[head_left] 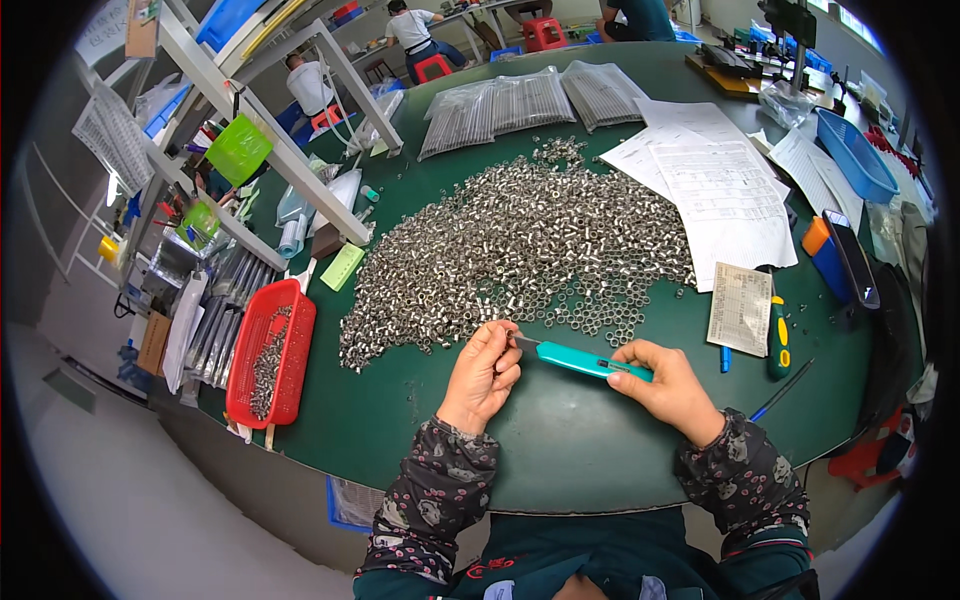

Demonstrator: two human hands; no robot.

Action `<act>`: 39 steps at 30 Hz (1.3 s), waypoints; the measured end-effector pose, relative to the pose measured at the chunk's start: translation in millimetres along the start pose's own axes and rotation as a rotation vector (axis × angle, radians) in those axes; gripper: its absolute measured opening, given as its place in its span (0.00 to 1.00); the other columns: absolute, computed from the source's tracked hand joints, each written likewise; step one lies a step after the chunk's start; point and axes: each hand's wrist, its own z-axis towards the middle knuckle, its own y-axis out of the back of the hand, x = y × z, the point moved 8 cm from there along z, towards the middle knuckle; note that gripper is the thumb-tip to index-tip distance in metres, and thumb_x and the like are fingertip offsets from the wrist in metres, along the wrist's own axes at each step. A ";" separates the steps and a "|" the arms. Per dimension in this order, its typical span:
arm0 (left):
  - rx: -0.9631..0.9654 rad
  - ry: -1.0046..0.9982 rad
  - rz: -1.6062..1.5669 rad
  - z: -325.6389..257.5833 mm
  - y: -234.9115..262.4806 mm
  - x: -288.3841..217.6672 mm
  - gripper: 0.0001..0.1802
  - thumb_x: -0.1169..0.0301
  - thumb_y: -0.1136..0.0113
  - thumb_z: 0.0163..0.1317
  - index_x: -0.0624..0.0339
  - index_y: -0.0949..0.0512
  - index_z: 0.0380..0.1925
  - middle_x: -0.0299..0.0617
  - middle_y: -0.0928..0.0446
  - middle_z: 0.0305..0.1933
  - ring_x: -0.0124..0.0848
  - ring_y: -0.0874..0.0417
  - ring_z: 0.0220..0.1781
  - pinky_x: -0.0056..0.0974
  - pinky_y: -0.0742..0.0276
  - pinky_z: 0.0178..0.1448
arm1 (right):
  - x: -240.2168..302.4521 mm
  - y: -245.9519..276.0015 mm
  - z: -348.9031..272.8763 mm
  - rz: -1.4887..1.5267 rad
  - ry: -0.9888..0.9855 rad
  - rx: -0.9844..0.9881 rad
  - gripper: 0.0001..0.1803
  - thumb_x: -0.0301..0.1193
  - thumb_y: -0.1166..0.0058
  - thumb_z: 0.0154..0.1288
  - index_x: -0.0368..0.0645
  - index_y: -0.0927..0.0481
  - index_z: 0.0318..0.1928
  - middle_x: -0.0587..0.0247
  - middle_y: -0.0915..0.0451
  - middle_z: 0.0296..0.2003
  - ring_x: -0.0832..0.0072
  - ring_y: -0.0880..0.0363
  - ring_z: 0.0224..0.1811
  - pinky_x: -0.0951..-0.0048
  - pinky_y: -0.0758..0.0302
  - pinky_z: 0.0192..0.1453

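Both our hands hold a teal utility knife low in the frame.
Our left hand [483, 375] pinches its blade tip; our right hand [668, 385] wraps the stiff, light utility knife [585, 360] body, the safe grip, below the ferrule heap [520, 250] on the worktop [560, 440].

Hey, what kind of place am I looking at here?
Most likely a small-parts assembly or sorting workshop. A big heap of small metal sleeves covers the green worktable, a red basket holds more of them, and clear bags of packed parts lie at the far edge, with other workers seated beyond.
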 end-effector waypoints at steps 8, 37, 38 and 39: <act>-0.035 0.005 0.056 -0.4 0.8 1.5 0.07 0.69 0.53 0.62 0.61 0.29 0.34 0.33 0.34 0.27 0.16 0.43 0.17 0.20 0.50 0.15 | -3.3 -2.1 0.4 -0.012 -0.047 0.048 0.15 0.38 0.42 0.50 0.38 0.24 0.32 0.54 0.25 0.19 0.69 0.27 0.20 0.71 0.33 0.25; -0.106 -0.008 0.256 -2.6 4.0 -2.3 0.11 0.65 0.54 0.63 0.59 0.30 0.27 0.31 0.36 0.19 0.14 0.44 0.14 0.20 0.53 0.14 | 19.5 7.5 -3.1 -0.283 0.081 -0.087 0.15 0.37 0.43 0.48 0.42 0.24 0.33 0.55 0.23 0.25 0.59 0.25 0.25 0.65 0.31 0.29; -0.108 -0.009 0.256 -3.1 4.3 -3.0 0.11 0.65 0.54 0.63 0.59 0.30 0.27 0.31 0.36 0.19 0.14 0.44 0.14 0.20 0.53 0.14 | 19.5 7.2 -2.9 -0.282 0.079 -0.085 0.15 0.37 0.43 0.47 0.42 0.24 0.33 0.55 0.23 0.25 0.59 0.25 0.25 0.65 0.31 0.29; -0.104 0.001 0.276 -3.8 3.9 -3.0 0.12 0.64 0.54 0.63 0.59 0.30 0.27 0.31 0.36 0.18 0.15 0.44 0.14 0.20 0.52 0.14 | 19.2 6.7 -2.8 -0.281 0.080 -0.083 0.15 0.37 0.43 0.47 0.42 0.24 0.33 0.55 0.23 0.25 0.59 0.25 0.25 0.65 0.31 0.29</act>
